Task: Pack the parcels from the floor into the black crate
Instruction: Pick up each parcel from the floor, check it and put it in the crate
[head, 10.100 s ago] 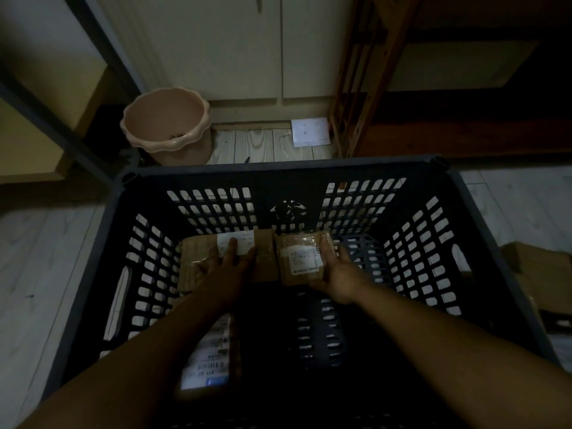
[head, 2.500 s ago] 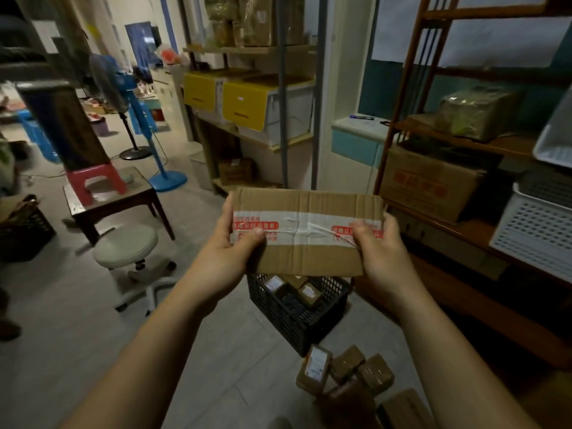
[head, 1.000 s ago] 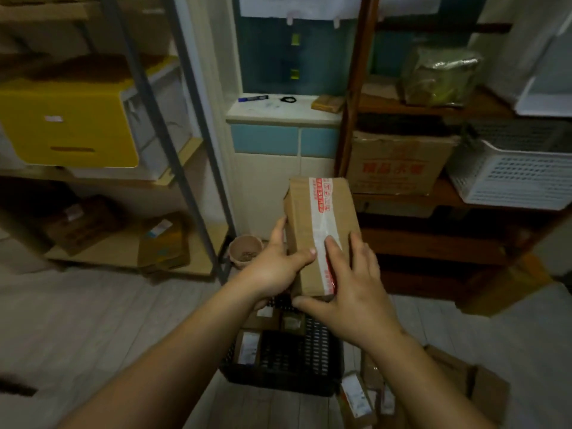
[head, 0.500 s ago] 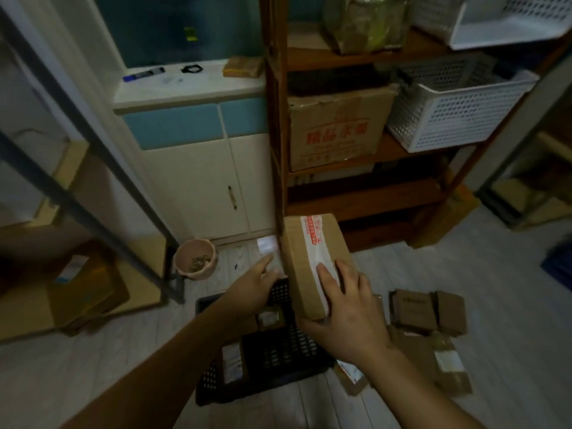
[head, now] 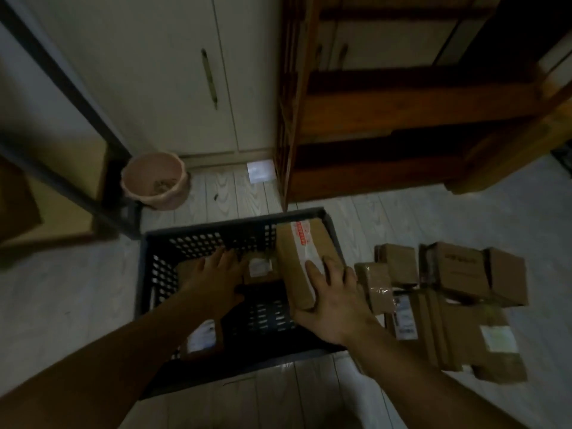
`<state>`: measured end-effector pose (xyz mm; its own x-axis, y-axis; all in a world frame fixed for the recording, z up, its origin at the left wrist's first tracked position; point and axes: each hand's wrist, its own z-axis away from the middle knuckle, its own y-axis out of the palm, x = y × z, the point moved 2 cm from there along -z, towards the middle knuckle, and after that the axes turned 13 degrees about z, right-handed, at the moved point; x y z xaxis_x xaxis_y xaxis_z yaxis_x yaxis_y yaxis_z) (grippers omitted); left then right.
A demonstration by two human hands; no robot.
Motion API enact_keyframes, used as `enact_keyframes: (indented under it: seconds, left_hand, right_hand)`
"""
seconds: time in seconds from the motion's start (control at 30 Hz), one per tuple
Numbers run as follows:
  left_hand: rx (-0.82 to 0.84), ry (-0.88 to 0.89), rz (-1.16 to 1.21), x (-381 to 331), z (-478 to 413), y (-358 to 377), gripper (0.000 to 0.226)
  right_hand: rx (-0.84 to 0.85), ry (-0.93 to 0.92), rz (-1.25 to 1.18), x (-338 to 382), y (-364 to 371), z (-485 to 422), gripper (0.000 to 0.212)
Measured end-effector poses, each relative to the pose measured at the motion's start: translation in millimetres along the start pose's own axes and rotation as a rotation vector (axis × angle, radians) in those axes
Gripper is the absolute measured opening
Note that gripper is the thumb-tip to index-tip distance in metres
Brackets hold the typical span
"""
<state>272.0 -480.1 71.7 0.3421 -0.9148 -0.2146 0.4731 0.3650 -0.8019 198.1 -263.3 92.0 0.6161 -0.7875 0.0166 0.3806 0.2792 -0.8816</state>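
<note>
Head view looked down in dim light. Far left of the fingers, a pink pot (head: 153, 180) stood on the floor by a cabinet (head: 173, 72). The black crate (head: 143, 274) sat below both arms. The left hand (head: 216, 275) reached inside it with its fingers straight and spread, grasping nothing, over a brown parcel at the far wall; whether they touched it could not be told. Just right of those fingertips lay a labelled parcel (head: 260, 267), and another label-faced parcel (head: 201, 338) lay under the left forearm. The right hand (head: 334, 297) gripped a taped parcel (head: 295, 261), fingers (head: 312, 267) laid along its top near the tape and thumb curled under its near end. It hung tilted over the crate's right side. Right of that hand, the floor parcels (head: 461, 274) lay clustered before a wooden shelf unit (head: 402, 103).
</note>
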Motion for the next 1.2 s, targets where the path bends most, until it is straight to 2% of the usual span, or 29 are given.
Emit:
enact_keyframes:
  seconds: [0.2, 0.4, 0.57, 0.73, 0.9, 1.1, 1.2]
  left_hand:
    - [0.001, 0.014, -0.141, 34.6, -112.1, 114.8, 0.077]
    - [-0.044, 0.027, -0.199, 58.0, -183.3, 174.2, 0.076]
    - [0.020, -0.025, -0.178, 82.4, -208.4, 199.8, 0.073]
    - [-0.051, -0.122, -0.103, 100.2, -207.9, 225.2, 0.073]
    - [-0.242, -0.028, -0.199, 100.7, -206.3, 231.5, 0.079]
    - [-0.205, -0.067, -0.088, 105.3, -213.7, 246.5, 0.085]
    - [-0.248, -0.073, -0.044, 108.8, -219.6, 253.3, 0.084]
  right_hand:
    - [0.073, -0.018, 0.114, -11.0, 120.7, -93.3, 0.098]
    - [0.080, 0.008, 0.224, -8.8, 185.2, -150.8, 0.096]
    - [0.109, -0.027, 0.240, -2.7, 199.8, -182.0, 0.096]
    - [0.201, -0.030, 0.303, -8.9, 209.6, -190.1, 0.104]
    - [0.256, -0.021, 0.354, -8.8, 220.2, -201.9, 0.111]
    - [0.327, 0.007, 0.337, -8.7, 234.8, -208.9, 0.112]
    - [0.357, -0.003, 0.360, -7.1, 239.0, -212.6, 0.112]
